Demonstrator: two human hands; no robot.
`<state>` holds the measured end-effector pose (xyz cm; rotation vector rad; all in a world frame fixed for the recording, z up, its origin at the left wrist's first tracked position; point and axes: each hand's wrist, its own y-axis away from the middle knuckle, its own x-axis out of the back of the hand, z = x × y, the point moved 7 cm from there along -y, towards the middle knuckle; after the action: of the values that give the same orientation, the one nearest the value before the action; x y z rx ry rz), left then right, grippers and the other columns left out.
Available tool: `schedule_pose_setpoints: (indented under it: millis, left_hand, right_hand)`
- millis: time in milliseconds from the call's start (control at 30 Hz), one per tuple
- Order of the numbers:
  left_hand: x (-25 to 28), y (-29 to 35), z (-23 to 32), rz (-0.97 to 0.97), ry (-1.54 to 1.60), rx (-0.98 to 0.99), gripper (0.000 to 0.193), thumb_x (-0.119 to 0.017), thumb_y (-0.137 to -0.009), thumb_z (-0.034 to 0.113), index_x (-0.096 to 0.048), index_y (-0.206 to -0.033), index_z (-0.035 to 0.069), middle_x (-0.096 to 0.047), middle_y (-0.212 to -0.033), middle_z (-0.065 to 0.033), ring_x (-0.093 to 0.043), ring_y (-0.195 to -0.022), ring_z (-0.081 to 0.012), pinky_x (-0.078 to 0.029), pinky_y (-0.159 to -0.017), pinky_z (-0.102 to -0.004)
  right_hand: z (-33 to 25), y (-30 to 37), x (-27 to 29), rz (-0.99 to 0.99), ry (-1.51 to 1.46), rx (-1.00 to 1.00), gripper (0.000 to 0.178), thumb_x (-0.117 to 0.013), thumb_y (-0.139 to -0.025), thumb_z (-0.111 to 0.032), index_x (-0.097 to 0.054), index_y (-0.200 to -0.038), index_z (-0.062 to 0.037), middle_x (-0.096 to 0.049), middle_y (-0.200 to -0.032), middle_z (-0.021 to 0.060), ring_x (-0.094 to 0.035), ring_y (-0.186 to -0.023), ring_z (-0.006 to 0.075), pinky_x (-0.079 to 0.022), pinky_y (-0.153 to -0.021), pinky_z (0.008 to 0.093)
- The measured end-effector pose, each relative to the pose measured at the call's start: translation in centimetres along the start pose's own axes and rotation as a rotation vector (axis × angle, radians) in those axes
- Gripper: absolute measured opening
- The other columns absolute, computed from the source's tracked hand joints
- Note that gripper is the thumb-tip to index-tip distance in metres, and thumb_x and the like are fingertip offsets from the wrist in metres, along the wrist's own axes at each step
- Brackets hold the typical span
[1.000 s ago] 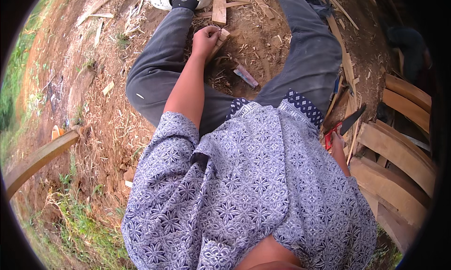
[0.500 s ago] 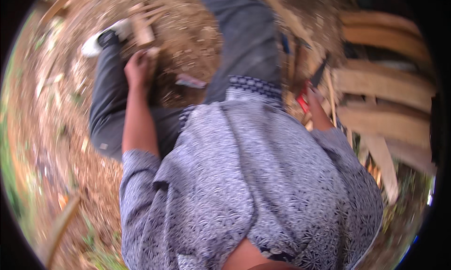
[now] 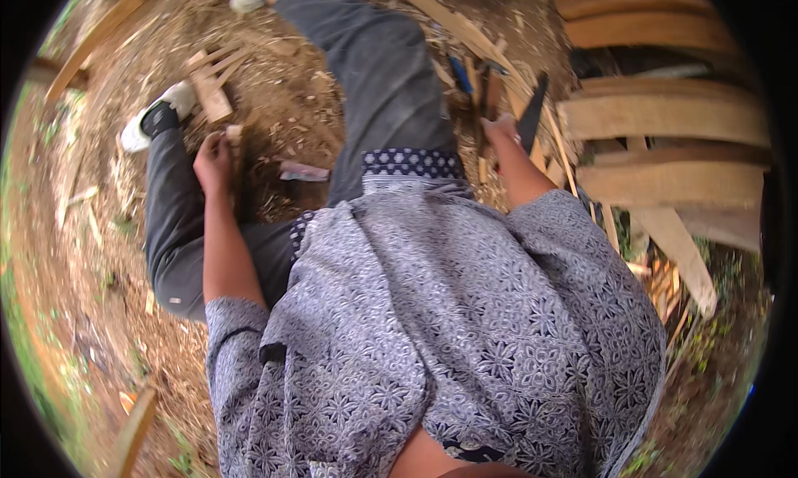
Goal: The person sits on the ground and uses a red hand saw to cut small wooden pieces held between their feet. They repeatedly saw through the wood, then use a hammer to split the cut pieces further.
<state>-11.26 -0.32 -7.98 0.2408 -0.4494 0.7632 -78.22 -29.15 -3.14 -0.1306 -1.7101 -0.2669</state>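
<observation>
In the head view, the person sits on bare ground [image 3: 287, 104] scattered with wood shavings, legs spread in grey trousers [image 3: 386, 96]. The left hand [image 3: 214, 164] is between the knees, inside the left leg, its fingers closed on the upper end of a piece of wood [image 3: 238, 174]. Just beyond it lie some joined wooden strips [image 3: 214, 96], near a white shoe [image 3: 181, 101] on the left foot. A pinkish packet [image 3: 304, 172] lies on the ground between the legs.

The right hand [image 3: 501, 131] reaches out past the right thigh, near a dark blade [image 3: 533, 116] and several loose sticks; I cannot tell whether its fingers grip anything. A blue object [image 3: 460, 76] lies beyond it, beside the right leg. Farther right, thick curved boards [image 3: 665, 115] are stacked, and a flat wooden slat [image 3: 683, 258] slants out below them.
</observation>
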Motion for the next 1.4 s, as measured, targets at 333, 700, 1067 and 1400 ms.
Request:
schedule_pose_setpoints:
  millis: [333,700,1067,1400]
  left_hand:
    - [1.3,0.9,-0.3,0.033,0.053,0.088,0.019,-0.072,-0.094,0.014,-0.075,-0.11,0.003,-0.077,-0.098,-0.014,-0.073,-0.087,-0.0199,-0.055,-0.081,-0.0334]
    - [1.7,1.3,1.9,0.126,0.056,-0.051,0.016,-0.072,-0.093,0.011,-0.075,-0.106,0.003,-0.075,-0.093,-0.0155,-0.071,-0.085,-0.0257,-0.053,-0.079,-0.0377]
    - [2.5,1.8,2.8,0.167,0.039,-0.1,0.016,-0.073,-0.091,0.011,-0.075,-0.104,0.003,-0.073,-0.096,-0.0162,-0.072,-0.09,-0.0329,-0.055,-0.083,-0.0394]
    - [2.0,1.6,2.3,0.168,0.007,-0.063,0.016,-0.072,-0.092,0.011,-0.074,-0.106,0.002,-0.073,-0.096,-0.015,-0.072,-0.085,-0.0258,-0.055,-0.078,-0.0379]
  right_hand:
    - [-20.4,10.1,13.0,-0.315,-1.098,0.085,0.024,-0.058,-0.107,-0.033,-0.058,-0.118,-0.0108,-0.044,-0.074,-0.0046,-0.04,-0.05,0.003,-0.033,-0.041,0.0215]
    - [-39.4,31.0,1.7,-0.845,-0.474,0.918,0.029,-0.06,-0.106,-0.03,-0.066,-0.12,-0.0047,-0.059,-0.078,-0.0035,-0.054,-0.064,0.0058,-0.045,-0.057,0.0275]
    - [-40.1,33.0,0.5,-0.723,-0.55,0.955,0.025,-0.059,-0.106,-0.025,-0.066,-0.119,-0.004,-0.059,-0.079,-0.0014,-0.054,-0.071,0.008,-0.047,-0.067,0.0284]
    - [-40.7,31.7,0.9,-0.888,-0.775,0.848,0.019,-0.056,-0.109,-0.021,-0.06,-0.122,-0.0077,-0.048,-0.076,-0.0082,-0.041,-0.056,-0.0001,-0.034,-0.047,0.0201]
